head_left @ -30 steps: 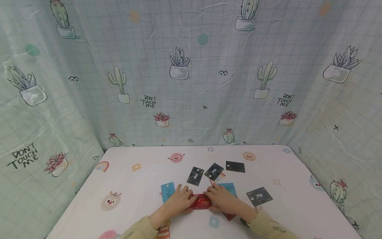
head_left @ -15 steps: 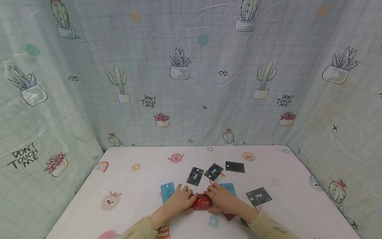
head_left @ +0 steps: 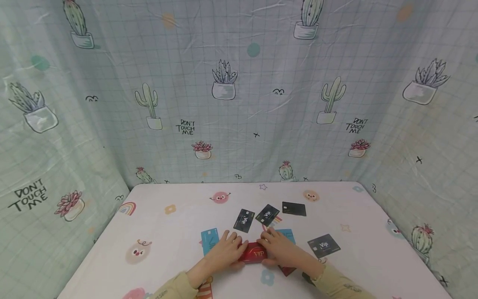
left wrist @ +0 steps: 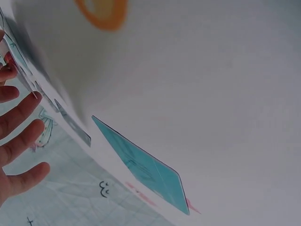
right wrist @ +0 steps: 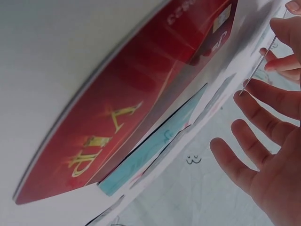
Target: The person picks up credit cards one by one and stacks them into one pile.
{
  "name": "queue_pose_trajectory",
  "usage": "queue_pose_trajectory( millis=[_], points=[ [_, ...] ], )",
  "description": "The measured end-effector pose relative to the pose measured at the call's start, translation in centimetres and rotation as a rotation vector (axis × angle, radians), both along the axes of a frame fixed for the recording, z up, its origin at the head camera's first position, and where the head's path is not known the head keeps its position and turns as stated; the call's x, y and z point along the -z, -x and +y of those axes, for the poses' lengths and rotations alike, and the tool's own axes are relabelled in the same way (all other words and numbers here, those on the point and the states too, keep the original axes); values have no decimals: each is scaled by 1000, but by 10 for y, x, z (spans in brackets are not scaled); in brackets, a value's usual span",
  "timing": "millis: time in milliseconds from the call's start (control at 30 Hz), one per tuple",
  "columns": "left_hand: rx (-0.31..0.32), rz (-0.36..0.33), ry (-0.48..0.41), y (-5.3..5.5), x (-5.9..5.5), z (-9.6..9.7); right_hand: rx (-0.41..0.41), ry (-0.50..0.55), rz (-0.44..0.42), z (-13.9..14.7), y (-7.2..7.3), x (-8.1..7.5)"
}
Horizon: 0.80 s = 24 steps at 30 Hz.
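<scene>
Between both hands, a red VIP card (head_left: 254, 253) is held up edge to edge over the table. My left hand (head_left: 225, 251) pinches its left end, with the thumb toward me. At the opposite end my right hand (head_left: 281, 250) pinches it, some fingers spread on the far side. The right wrist view shows this card only as a thin edge by the fingers. A second red VIP card (right wrist: 127, 101) lies below the right wrist, mostly covered in the head view. One blue card (left wrist: 146, 165) lies beside the left hand, and another blue card (head_left: 286, 235) is partly hidden behind the right hand.
Three black cards (head_left: 244, 220) lie at the back of the white patterned table (head_left: 168, 232). A grey-black Vip card (head_left: 324, 246) sits right of the right forearm. Under that forearm peeks a dark card (head_left: 307, 278). A cactus-print curtain (head_left: 239, 116) surrounds the table.
The red card between the hands has tilted slightly, its VIP lettering shifting a little to the right. Both hands stay almost in place and keep their grip. The cards on the table have not moved.
</scene>
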<state>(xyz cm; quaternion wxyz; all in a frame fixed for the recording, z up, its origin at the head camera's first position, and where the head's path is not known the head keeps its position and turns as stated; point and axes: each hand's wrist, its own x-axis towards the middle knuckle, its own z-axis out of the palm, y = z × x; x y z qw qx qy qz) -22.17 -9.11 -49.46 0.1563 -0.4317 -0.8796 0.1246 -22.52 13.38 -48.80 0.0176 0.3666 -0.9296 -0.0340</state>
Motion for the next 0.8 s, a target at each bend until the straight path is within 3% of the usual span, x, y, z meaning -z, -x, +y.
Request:
queue_pose_trajectory(
  millis=[567, 800],
  points=[
    [25, -13, -9, 0, -6, 8, 0, 14, 33, 8, -4, -9],
    [19, 29, -12, 0, -6, 13, 11, 22, 16, 13, -3, -9]
  ],
)
